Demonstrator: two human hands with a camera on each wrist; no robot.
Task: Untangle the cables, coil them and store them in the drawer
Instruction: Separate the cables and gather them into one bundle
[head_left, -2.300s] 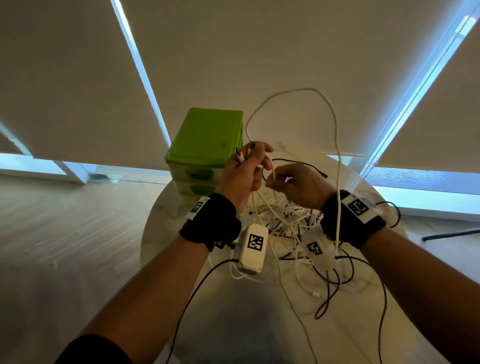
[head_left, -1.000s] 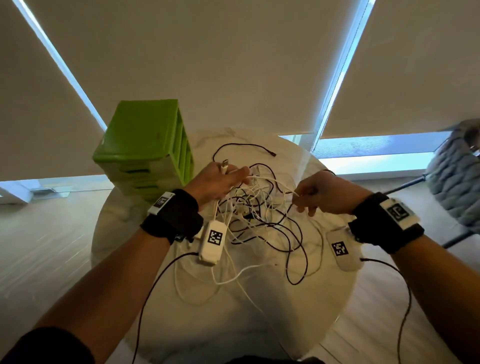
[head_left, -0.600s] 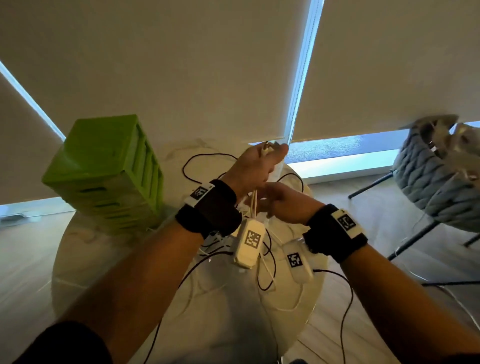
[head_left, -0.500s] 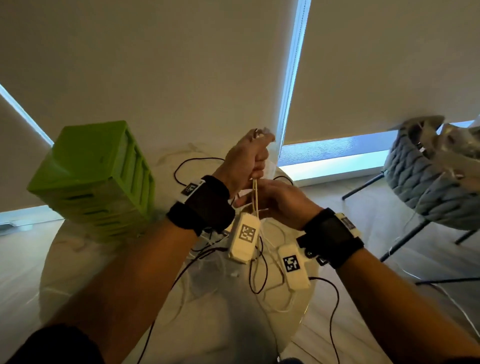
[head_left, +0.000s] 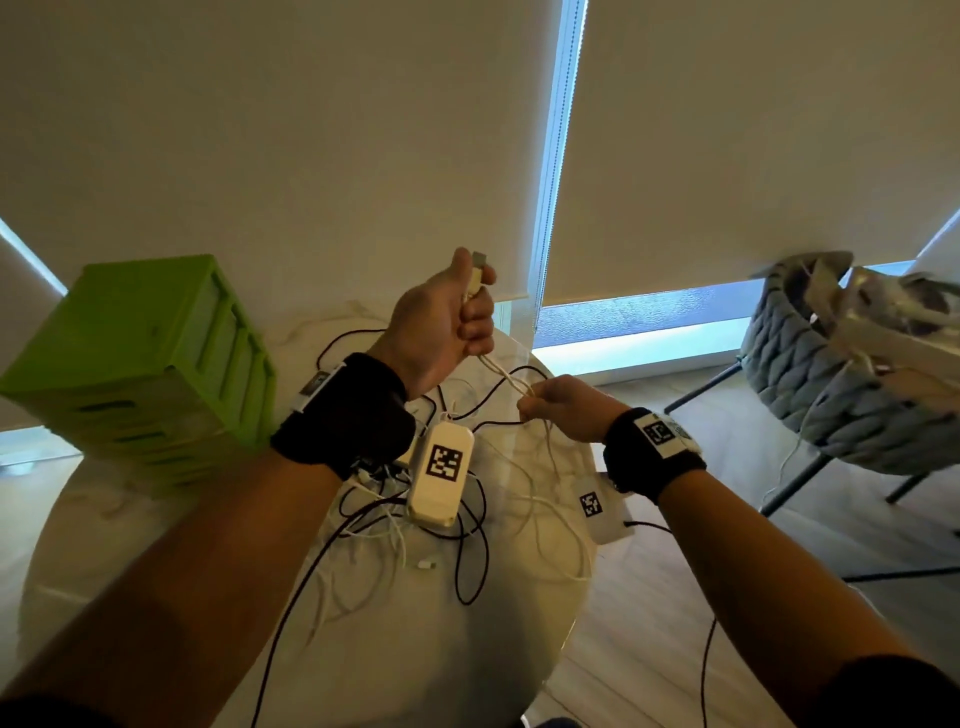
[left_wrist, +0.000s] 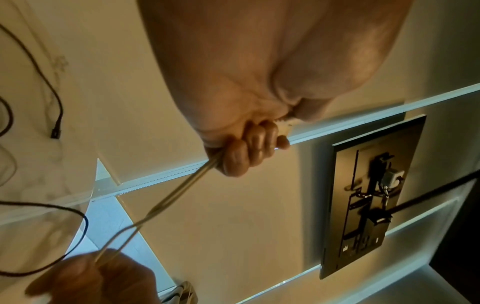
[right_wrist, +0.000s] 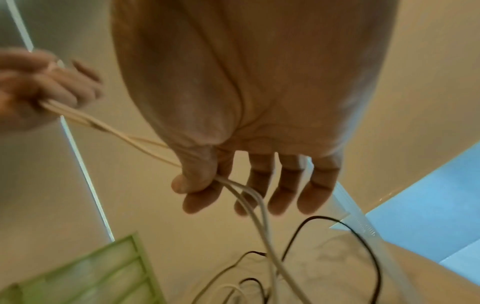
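Left hand: the left hand (head_left: 441, 322) is raised above the counter (head_left: 156, 561), its fingers (left_wrist: 244, 152) curling tight around a white cable (head_left: 506, 376); the cable's plug (head_left: 478, 260) is sticking out at the top of the fist
Right hand: the right hand (head_left: 563, 410) is lower and to the right of the left one, pinching the same white cable between thumb (right_wrist: 200, 174) and forefinger, the other fingers hanging loosely
White cable: it is running doubled between the two hands, then dropping from the right hand to the counter
Other cables: a tangle of black and white cables (head_left: 441, 535) is lying on the counter under both wrists
Drawer unit: the green drawer unit (head_left: 145, 364) is standing on the counter to the left of the left hand, its drawers closed
Chair: a grey chair (head_left: 831, 374) is standing to the right of the right hand
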